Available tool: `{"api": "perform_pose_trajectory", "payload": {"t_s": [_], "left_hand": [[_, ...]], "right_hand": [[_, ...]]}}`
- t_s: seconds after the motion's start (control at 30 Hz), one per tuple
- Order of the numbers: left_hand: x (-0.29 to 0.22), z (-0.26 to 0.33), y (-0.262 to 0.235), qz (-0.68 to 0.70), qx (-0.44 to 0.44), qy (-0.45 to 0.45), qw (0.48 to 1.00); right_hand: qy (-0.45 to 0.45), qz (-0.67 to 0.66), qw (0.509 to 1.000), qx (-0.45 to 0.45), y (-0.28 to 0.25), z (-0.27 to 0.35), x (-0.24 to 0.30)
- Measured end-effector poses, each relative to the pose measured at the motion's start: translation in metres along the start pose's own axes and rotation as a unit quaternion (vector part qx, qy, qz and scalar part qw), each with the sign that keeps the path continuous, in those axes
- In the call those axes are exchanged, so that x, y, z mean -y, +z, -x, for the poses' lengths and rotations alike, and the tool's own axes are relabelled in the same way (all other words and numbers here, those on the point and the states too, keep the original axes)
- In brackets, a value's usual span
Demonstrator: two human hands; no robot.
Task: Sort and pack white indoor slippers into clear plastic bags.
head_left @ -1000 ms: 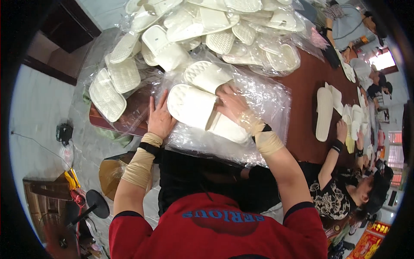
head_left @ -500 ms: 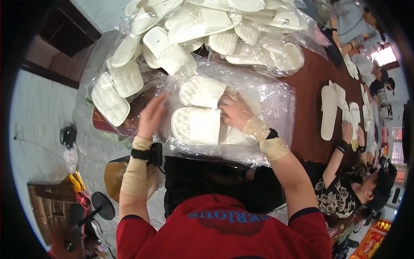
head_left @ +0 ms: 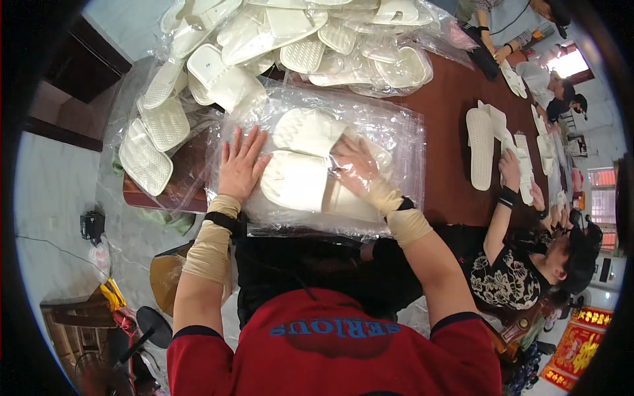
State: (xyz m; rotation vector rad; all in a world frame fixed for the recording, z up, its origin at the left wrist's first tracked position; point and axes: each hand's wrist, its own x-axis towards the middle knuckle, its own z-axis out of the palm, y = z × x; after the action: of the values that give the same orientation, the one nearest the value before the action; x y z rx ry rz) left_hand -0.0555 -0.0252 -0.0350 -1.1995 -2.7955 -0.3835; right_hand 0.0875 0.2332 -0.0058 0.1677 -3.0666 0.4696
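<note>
From my remote station I view two white slippers (head_left: 300, 181) side by side within the outline of one clear plastic bag (head_left: 404, 142), toes pointing left, long axes running left to right. The left hand (head_left: 241, 168) lies flat beside them, fingers spread; the right hand (head_left: 355, 166) rests on both, its grip indeterminable to me. Beyond, on one brown table (head_left: 446, 158), sits one heap of bagged slippers (head_left: 304, 56), too overlapped to count.

A workshop: heaped bagged slippers (head_left: 302, 57) on a table (head_left: 441, 155) co-workers (head_left: 505, 277) share.
</note>
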Motion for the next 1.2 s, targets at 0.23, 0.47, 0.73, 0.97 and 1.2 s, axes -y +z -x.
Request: {"api": "perform_pose_trajectory", "payload": {"t_s": [0.23,0.47,0.73,0.97,1.2], "left_hand": [[-0.001,0.001,0.004,-0.032,-0.011,-0.001,0.999],[-0.003,0.001,0.004,-0.031,0.000,-0.001,1.000],[0.003,0.007,0.005,0.016,-0.014,-0.016,1.000],[0.004,-0.003,0.001,0.048,-0.019,-0.004,0.999],[0.014,0.014,0.007,0.057,-0.018,-0.036,0.998]], "right_hand": [[0.045,-0.001,0.999,0.016,-0.017,0.036,-0.035],[0.182,0.008,0.983,-0.009,-0.033,0.104,-0.088],[0.412,0.012,0.911,-0.018,-0.078,0.168,-0.142],[0.437,-0.020,0.796,-0.419,-0.128,0.183,-0.214],[0.186,-0.032,0.873,-0.449,-0.117,0.074,-0.051]]}}
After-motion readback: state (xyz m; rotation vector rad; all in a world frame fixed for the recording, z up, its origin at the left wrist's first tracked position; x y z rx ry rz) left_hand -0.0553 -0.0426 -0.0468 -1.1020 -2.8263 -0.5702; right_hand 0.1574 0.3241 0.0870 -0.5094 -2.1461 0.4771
